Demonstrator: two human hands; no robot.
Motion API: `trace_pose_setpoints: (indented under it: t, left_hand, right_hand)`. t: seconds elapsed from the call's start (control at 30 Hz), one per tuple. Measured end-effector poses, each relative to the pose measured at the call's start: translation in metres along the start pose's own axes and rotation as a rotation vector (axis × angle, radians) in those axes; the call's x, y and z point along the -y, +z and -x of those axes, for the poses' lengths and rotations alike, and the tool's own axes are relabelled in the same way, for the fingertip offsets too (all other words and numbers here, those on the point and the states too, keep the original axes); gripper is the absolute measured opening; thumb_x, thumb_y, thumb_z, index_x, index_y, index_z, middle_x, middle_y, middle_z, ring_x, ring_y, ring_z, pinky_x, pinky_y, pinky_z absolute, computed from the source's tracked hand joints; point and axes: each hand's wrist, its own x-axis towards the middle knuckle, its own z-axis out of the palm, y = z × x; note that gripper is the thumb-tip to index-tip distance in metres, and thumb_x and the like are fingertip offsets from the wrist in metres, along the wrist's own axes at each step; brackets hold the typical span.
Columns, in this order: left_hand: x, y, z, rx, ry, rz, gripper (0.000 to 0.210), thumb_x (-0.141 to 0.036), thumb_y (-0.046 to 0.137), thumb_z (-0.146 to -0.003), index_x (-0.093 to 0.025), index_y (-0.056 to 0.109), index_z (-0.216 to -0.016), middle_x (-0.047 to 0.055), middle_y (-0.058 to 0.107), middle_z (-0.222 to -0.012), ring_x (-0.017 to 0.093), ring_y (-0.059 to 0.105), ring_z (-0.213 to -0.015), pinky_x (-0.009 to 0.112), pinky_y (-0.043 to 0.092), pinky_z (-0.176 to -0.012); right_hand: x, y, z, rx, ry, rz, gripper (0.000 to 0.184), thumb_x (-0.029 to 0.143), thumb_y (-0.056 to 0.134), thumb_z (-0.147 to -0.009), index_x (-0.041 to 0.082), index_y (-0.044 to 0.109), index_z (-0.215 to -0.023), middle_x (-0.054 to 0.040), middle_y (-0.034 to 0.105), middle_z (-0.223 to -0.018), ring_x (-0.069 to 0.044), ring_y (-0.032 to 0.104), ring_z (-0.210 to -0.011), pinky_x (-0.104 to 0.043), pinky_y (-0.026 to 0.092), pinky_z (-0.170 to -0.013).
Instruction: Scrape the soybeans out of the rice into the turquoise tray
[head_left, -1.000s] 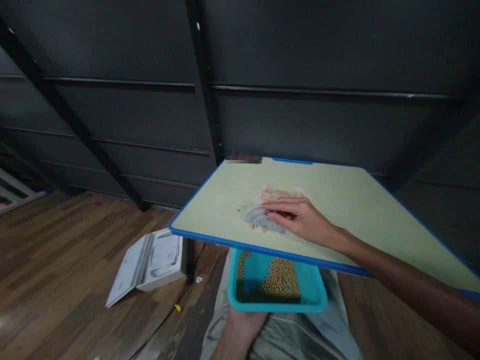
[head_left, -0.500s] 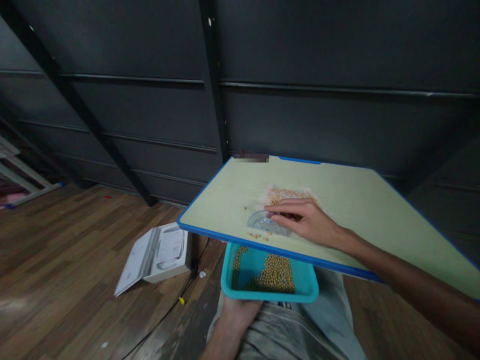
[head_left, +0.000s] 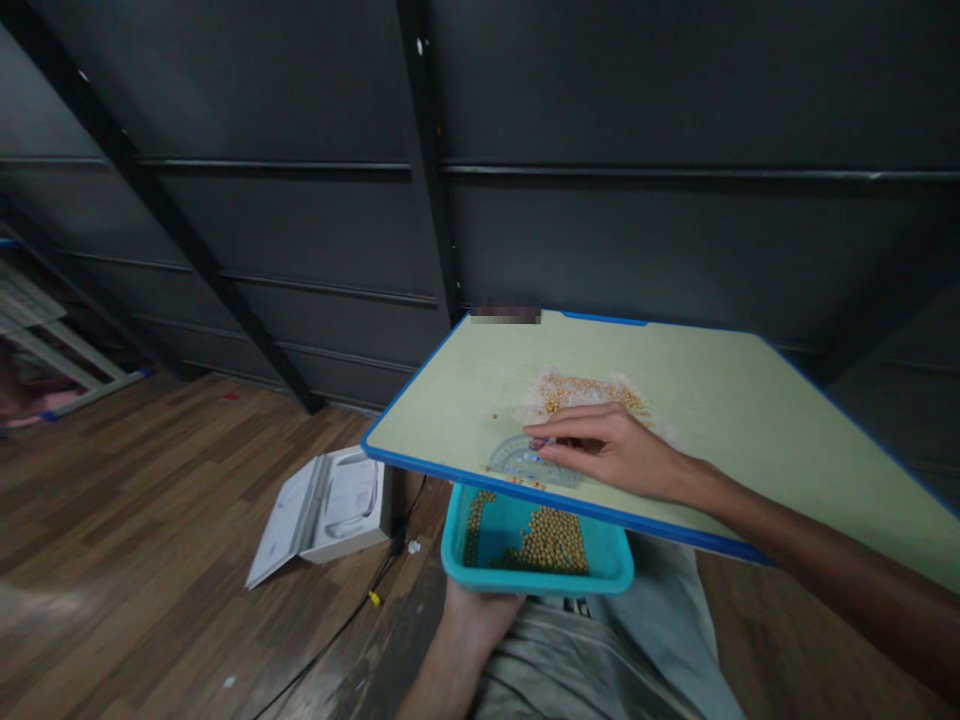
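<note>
My right hand (head_left: 626,455) pinches a clear semicircular protractor (head_left: 510,458), held low against the pale table top (head_left: 705,390). Several loose yellow beans (head_left: 517,481) lie along its near side, close to the blue table edge. Beyond my fingers is a patch of yellow beans (head_left: 577,386) mixed with small white grains. Below the edge, my left hand (head_left: 480,612) supports a turquoise tray (head_left: 536,581) from underneath; its fingers are mostly hidden by the tray. Inside the tray, beans (head_left: 556,545) are heaped toward the right, with more along the left side.
An open white box (head_left: 349,500) stands on the wooden floor (head_left: 150,500) at the left, beside a black cable (head_left: 337,630) with a yellow tag. A dark panelled wall (head_left: 600,240) rises behind the table. A pixelated dark object (head_left: 506,313) sits at the table's far edge.
The protractor has slid a little toward the near table edge, pushing the loose beans closer to it. My left hand still holds the tray below. The view has shifted slightly.
</note>
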Motion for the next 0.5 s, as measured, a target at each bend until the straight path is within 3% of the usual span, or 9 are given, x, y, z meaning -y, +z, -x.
trace_pose_setpoints:
  t: [0.2,0.33,0.43,0.5]
  left_hand:
    - [-0.005,0.0,-0.002,-0.002,-0.015,0.003,0.048,-0.046,0.043,-0.094,-0.022,0.061,-0.131,0.009,0.077,-0.12,0.031,0.065,-0.117,0.058,0.038,-0.113]
    - [-0.008,-0.003,0.0,0.009,-0.021,-0.025,0.05,-0.046,0.042,-0.094,-0.02,0.06,-0.132,0.01,0.078,-0.115,0.032,0.067,-0.113,0.058,0.042,-0.11]
    - [-0.011,-0.007,0.002,-0.08,0.005,-0.053,0.047,-0.046,0.044,-0.093,-0.018,0.069,-0.121,0.01,0.082,-0.099,0.031,0.072,-0.1,0.054,0.047,-0.105]
    - [-0.015,-0.011,0.004,-0.159,0.015,-0.068,0.046,-0.045,0.044,-0.093,-0.016,0.074,-0.11,0.01,0.083,-0.089,0.029,0.075,-0.087,0.052,0.05,-0.101]
  right_hand:
    - [0.002,0.0,0.004,0.021,0.058,-0.074,0.031,0.028,0.067,-0.092,0.026,0.07,-0.123,-0.0042,0.078,-0.111,-0.017,0.073,-0.088,-0.035,0.059,-0.083]
    - [0.003,-0.006,0.003,-0.051,0.092,-0.047,0.03,0.03,0.068,-0.091,0.028,0.072,-0.121,-0.004,0.078,-0.11,-0.018,0.073,-0.087,-0.036,0.059,-0.082]
    - [0.002,-0.011,-0.01,-0.142,0.118,-0.007,0.028,0.029,0.068,-0.09,0.026,0.074,-0.117,-0.0064,0.077,-0.112,-0.021,0.072,-0.094,-0.037,0.059,-0.081]
    - [0.0,-0.011,-0.026,-0.167,0.129,0.015,0.028,0.029,0.067,-0.09,0.024,0.075,-0.116,-0.0083,0.077,-0.111,-0.02,0.072,-0.088,-0.033,0.059,-0.072]
